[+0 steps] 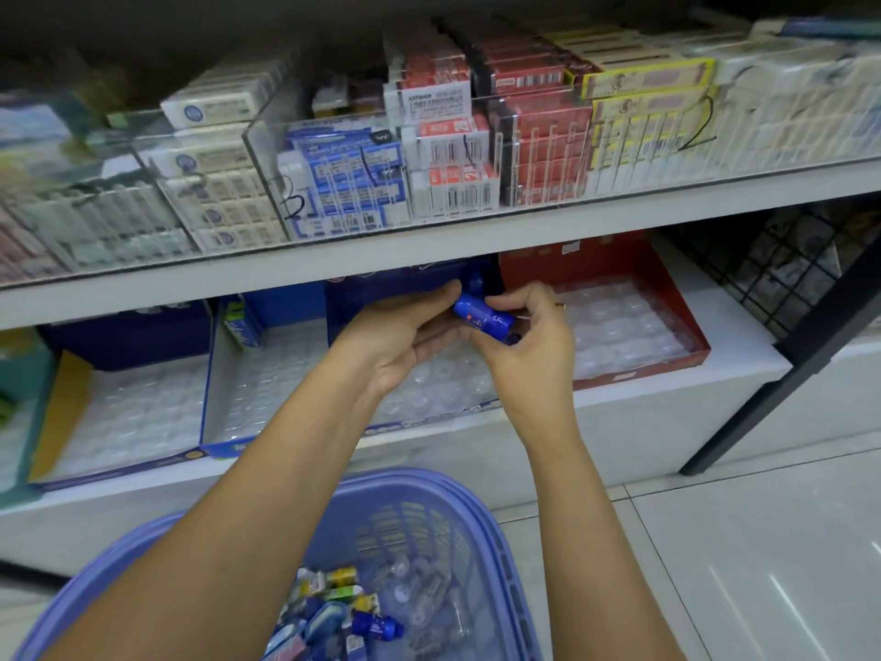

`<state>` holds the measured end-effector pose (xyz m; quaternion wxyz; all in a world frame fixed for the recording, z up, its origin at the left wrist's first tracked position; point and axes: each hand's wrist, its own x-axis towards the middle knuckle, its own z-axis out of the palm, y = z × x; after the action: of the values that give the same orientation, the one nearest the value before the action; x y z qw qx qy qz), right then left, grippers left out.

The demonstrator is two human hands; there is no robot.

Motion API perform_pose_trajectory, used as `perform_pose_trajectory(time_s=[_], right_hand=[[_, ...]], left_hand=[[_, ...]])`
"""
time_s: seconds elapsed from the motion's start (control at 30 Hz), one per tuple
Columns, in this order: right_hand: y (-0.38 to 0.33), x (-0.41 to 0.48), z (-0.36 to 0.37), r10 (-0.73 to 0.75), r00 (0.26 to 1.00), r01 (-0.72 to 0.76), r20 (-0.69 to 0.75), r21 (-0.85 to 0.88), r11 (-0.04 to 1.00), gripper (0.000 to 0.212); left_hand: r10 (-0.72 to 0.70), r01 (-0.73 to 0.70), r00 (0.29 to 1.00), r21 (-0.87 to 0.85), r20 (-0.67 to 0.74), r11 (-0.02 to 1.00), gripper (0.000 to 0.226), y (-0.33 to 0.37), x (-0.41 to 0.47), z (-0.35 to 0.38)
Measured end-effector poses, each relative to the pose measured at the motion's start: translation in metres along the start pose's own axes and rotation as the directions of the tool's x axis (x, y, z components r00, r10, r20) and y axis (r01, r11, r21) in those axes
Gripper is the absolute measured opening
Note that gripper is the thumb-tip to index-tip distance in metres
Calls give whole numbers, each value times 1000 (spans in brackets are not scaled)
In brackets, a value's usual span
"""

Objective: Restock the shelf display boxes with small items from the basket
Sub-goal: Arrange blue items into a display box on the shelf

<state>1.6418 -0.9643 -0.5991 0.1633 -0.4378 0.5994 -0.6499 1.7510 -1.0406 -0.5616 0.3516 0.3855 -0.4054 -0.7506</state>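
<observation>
1. Both hands up over the lower shelf, close together, almost touching at the fingertips.
2. Right hand (527,338) pinched around a small blue bottle (482,318), thumb and fingers closed on its lower end.
3. Left hand (405,336) half-curled, palm up, fingertips against the bottle's upper end; whether gripping or only steadying, cannot tell.
4. Bottle held in the air between the two hands, long axis tilted, running from upper left near the left fingertips down to the right under the right thumb.
5. Directly beneath and just beyond the hands: a dark blue display box (405,284) with a clear moulded tray of round pockets, mostly unfilled; one blue bottle (474,281) seemingly standing at the back, just above the held one.
6. Probable next step: turning the bottle upright and seating it in a pocket at the back, straight ahead of the right hand, the nearer and firmer hold.
7. To the right of the right hand, a red display box (634,360), tray also bare.
8. Below the forearms, a purple basket (476,498) with more small items, another blue bottle among them.
</observation>
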Motion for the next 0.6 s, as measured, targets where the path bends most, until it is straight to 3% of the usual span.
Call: perform_pose_trajectory(time_s=[0.13,0.23,0.33,0.43,0.6], right_hand=[[-1,2,0,34,996,-40,86,71,997,33],[-3,6,-2,73,990,-90,123,135,987,31],[-2,8,-3,160,977,-179,144,129,975,20],[-3,9,-5,245,948,-290,203,238,927,9],[-4,11,-9,255,931,-325,263,275,905,15]], left_hand=[[94,-91,994,36,-61,995,4,3,1,-8],[144,-122,979,159,-141,980,11,9,4,-7],[171,-154,983,201,-73,967,8,13,6,-7],[207,-205,978,189,6,960,8,14,6,-9],[213,-217,976,280,48,935,15,17,8,-9]])
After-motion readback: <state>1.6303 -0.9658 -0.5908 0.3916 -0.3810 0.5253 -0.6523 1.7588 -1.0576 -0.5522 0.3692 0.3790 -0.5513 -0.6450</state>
